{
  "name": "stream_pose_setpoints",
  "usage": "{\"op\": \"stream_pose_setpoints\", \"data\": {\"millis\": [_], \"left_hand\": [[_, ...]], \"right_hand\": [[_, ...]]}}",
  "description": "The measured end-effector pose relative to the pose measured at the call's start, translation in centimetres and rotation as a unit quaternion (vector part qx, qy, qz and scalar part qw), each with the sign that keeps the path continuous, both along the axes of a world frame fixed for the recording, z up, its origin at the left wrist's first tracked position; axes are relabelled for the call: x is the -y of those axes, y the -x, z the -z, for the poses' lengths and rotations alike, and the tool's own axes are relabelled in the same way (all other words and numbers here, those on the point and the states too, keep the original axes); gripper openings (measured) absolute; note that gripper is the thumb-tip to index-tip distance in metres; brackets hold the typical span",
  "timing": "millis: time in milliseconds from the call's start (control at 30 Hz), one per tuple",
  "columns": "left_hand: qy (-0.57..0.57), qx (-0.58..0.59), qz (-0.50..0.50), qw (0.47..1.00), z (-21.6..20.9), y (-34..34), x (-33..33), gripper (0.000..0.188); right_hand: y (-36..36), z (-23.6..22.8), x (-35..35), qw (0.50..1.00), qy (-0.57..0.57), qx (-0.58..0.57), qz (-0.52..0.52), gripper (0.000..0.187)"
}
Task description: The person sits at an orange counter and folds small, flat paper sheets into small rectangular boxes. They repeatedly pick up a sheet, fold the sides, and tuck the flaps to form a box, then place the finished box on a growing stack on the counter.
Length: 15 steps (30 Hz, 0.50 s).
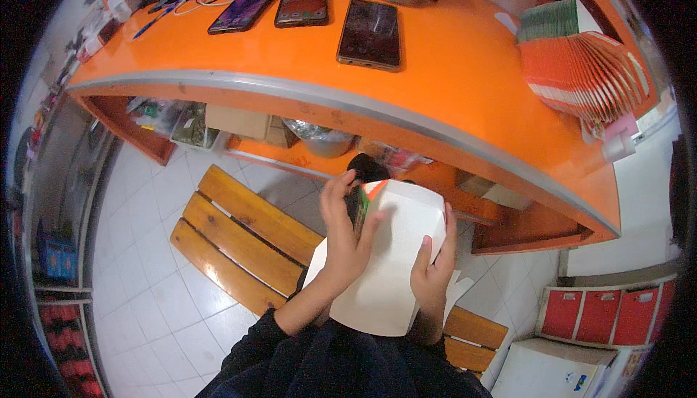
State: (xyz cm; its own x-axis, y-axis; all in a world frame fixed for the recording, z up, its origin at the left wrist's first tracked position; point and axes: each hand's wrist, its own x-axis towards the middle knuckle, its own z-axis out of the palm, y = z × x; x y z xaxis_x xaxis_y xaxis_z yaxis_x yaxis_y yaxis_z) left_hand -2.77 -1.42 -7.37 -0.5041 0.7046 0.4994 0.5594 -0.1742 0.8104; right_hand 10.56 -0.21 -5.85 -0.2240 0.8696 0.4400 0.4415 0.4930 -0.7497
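Note:
In front of my body, above my lap, is a partly folded paper food box (396, 253). Its inside is plain white, and a strip of green and orange print shows on its left wall. My left hand (345, 238) is at that wall, thumb on the inner side and fingers on the outer side. On the opposite edge my right hand (434, 271) grips the box, its thumb over the white inside and its fingers behind the edge. The underside of the box is hidden.
An orange counter (450, 86) curves ahead, with phones (369, 33) on top. A fanned stack of flat printed boxes (581, 71) lies at its right end. Bags and cartons fill the shelf below. A slatted wooden bench (239, 234) is beneath me; red-fronted drawers (599, 314) stand right.

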Motion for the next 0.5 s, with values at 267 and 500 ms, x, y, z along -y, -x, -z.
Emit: {"op": "stream_pose_setpoints", "data": {"millis": [267,500], "left_hand": [[-0.025,0.037,0.178,0.983,-3.7,0.3,0.9,0.040],[-0.094,-0.001,0.165,0.982,-2.0,-1.8,2.1,0.022]], "right_hand": [[1.3,-0.4,1.5,0.993,-0.045,0.052,-0.096,0.050],[0.5,0.5,1.7,0.970,0.076,-0.231,-0.004,0.019]]}}
